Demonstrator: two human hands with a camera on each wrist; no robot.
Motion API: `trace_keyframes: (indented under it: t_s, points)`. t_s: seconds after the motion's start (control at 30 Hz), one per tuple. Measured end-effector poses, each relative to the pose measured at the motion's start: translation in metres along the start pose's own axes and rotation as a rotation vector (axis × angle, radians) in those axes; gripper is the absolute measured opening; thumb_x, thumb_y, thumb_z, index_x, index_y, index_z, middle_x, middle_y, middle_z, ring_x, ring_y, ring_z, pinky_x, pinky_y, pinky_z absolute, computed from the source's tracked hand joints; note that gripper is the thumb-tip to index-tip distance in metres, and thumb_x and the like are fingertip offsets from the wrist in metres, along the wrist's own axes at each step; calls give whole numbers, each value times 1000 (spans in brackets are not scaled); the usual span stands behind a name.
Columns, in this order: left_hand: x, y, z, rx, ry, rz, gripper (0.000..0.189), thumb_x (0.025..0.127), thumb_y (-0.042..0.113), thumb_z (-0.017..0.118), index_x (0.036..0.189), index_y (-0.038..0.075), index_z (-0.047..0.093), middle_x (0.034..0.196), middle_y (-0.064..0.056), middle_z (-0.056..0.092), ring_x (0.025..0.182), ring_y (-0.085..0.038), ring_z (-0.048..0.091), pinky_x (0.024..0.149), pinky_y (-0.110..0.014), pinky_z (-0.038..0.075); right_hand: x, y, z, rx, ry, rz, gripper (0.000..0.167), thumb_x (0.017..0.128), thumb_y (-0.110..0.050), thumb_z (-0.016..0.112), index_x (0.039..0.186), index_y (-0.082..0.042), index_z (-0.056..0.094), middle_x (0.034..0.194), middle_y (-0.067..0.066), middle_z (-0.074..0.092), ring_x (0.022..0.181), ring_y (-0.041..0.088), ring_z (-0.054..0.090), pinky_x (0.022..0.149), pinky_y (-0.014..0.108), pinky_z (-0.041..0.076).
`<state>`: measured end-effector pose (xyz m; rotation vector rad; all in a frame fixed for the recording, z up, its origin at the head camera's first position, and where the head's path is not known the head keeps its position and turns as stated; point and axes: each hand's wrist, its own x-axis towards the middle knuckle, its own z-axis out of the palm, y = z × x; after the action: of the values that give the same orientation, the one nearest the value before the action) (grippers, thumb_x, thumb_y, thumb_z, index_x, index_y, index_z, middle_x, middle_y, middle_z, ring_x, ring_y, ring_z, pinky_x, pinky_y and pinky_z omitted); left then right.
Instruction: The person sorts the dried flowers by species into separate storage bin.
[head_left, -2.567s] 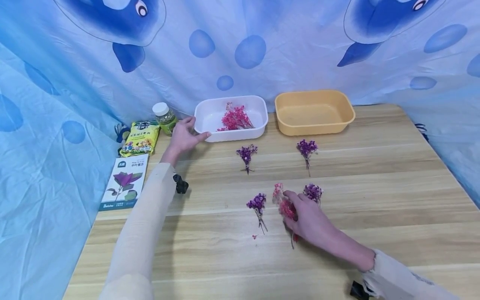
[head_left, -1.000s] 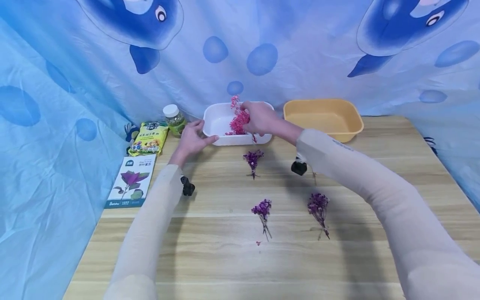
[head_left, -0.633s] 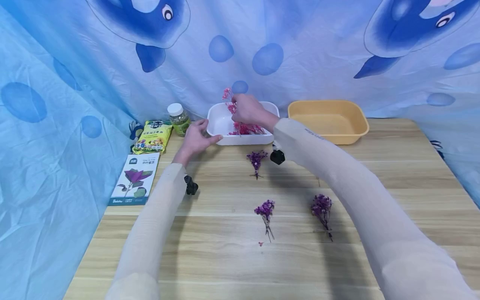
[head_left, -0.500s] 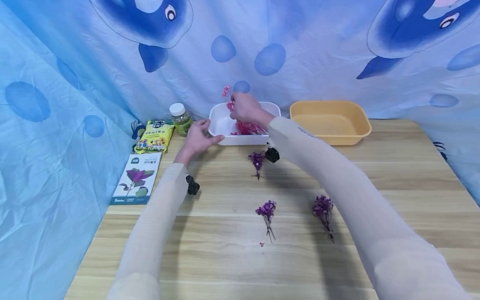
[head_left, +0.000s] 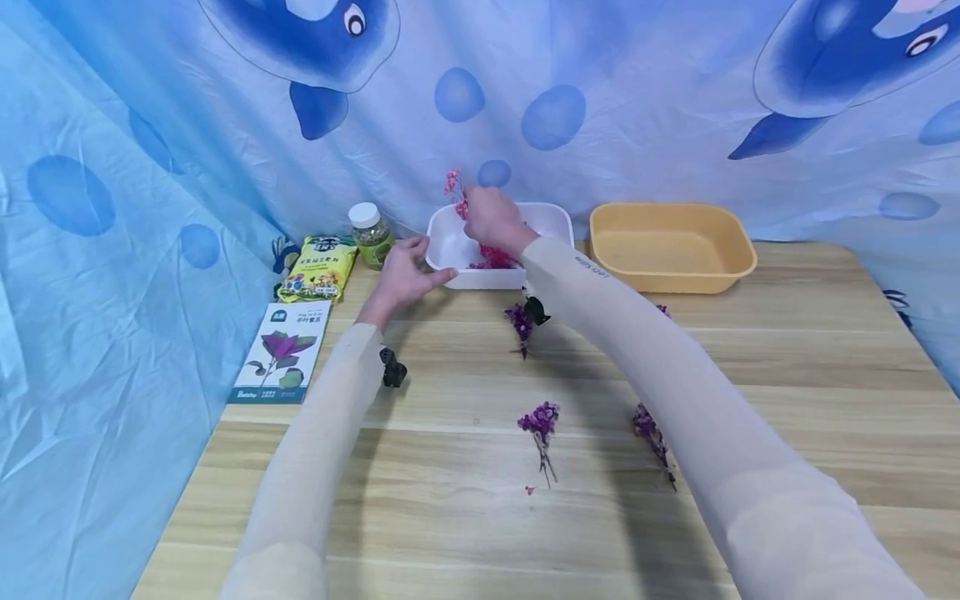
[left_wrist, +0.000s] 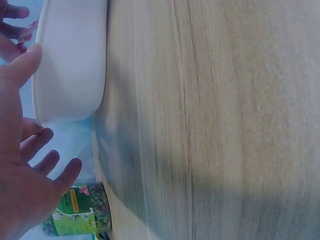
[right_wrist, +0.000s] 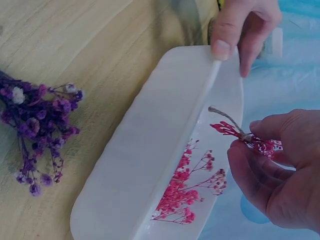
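My right hand [head_left: 492,218] pinches a small bunch of pink dried flowers [right_wrist: 263,145] by its tied stems, over the white plastic tray [head_left: 491,279]. Twine shows at the tie in the right wrist view. More pink dried flowers [right_wrist: 180,192] lie inside the tray, partly hidden by the right hand in the head view. My left hand [head_left: 407,273] holds the tray's left corner, thumb on the front rim and fingers at the end wall. A purple dried flower bunch [head_left: 521,323] lies in front of the tray, with another purple bunch [head_left: 540,421] nearer.
A yellow plastic tray [head_left: 675,283] stands right of the white one. At left are a lidded jar [head_left: 371,237], a yellow packet [head_left: 318,268] and a flower-printed packet [head_left: 281,354]. The right sleeve partly covers a purple bunch [head_left: 651,429]. A blue curtain [head_left: 637,108] hangs behind.
My right hand has lifted the pink bunch from the table's middle and carried it to the white tray, lately shifting a little leftward over it. The left hand stays at the tray's corner.
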<state>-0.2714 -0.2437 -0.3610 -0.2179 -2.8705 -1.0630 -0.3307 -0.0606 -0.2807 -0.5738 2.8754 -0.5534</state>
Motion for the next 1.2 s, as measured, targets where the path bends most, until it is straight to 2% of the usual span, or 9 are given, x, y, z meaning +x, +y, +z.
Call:
trace_keyframes:
  t_s: [0.23, 0.43, 0.5, 0.63, 0.77, 0.83, 0.9, 1.03, 1.2]
  points:
    - [2, -1, 2, 16, -3, -4, 91, 82, 40, 82, 146, -6, 38, 156, -22, 34, 143, -38, 29, 120, -45, 20, -3, 4, 8, -63, -30, -46, 47, 92, 1, 57, 137, -7, 47, 106, 8, 60, 91, 23, 59, 72, 31, 55]
    - [2, 0, 2, 18, -7, -18, 92, 82, 42, 82, 147, -5, 38, 157, -21, 33, 144, -37, 28, 120, -45, 19, -2, 6, 14, -125, -43, -74, 48, 92, 3, 59, 138, -5, 46, 107, 12, 61, 88, 24, 60, 68, 30, 56]
    - [2, 1, 1, 15, -8, -17, 92, 82, 42, 82, 147, -5, 38, 157, -22, 33, 144, -37, 28, 120, -45, 19, -1, 7, 17, -149, -38, -76, 49, 93, 1, 58, 140, -4, 46, 115, 14, 61, 92, 25, 60, 72, 31, 56]
    - [1, 2, 2, 18, -8, -18, 91, 82, 41, 82, 147, -5, 37, 157, -22, 33, 144, -37, 28, 120, -45, 19, -1, 9, 21, -185, -23, -89, 54, 93, -3, 58, 145, -2, 43, 128, 18, 59, 107, 29, 60, 90, 37, 54]
    - [2, 3, 2, 20, -9, -18, 91, 82, 40, 82, 147, -6, 37, 157, -21, 33, 144, -38, 28, 120, -46, 19, -8, 14, 16, -139, -9, -94, 55, 95, -8, 59, 147, -1, 42, 136, 19, 56, 121, 33, 56, 101, 41, 49]
    - [2, 3, 2, 21, -7, -16, 91, 82, 40, 82, 147, -6, 37, 157, -21, 33, 143, -38, 29, 120, -46, 19, -14, 19, 9, -106, 23, -107, 53, 96, -11, 60, 146, -1, 44, 134, 19, 57, 119, 33, 57, 98, 42, 51]
    - [3, 3, 2, 16, -6, -18, 91, 82, 40, 82, 147, -5, 38, 156, -22, 34, 143, -38, 29, 120, -47, 19, -22, 26, 0, -75, 53, -132, 49, 97, -14, 60, 142, 0, 47, 126, 19, 62, 111, 33, 61, 91, 42, 55]
    - [4, 0, 0, 16, -9, -19, 91, 83, 40, 82, 147, -5, 37, 156, -23, 33, 144, -39, 28, 120, -48, 18, -43, 49, -20, -5, 104, -181, 47, 99, -19, 59, 139, 4, 49, 117, 20, 65, 103, 32, 63, 85, 41, 56]
    - [6, -4, -3, 20, -20, -16, 92, 83, 40, 82, 147, -7, 36, 157, -24, 31, 144, -39, 26, 120, -49, 17, -75, 90, -42, 93, 137, -205, 50, 99, -17, 59, 140, 8, 46, 124, 26, 60, 109, 36, 61, 90, 45, 55]
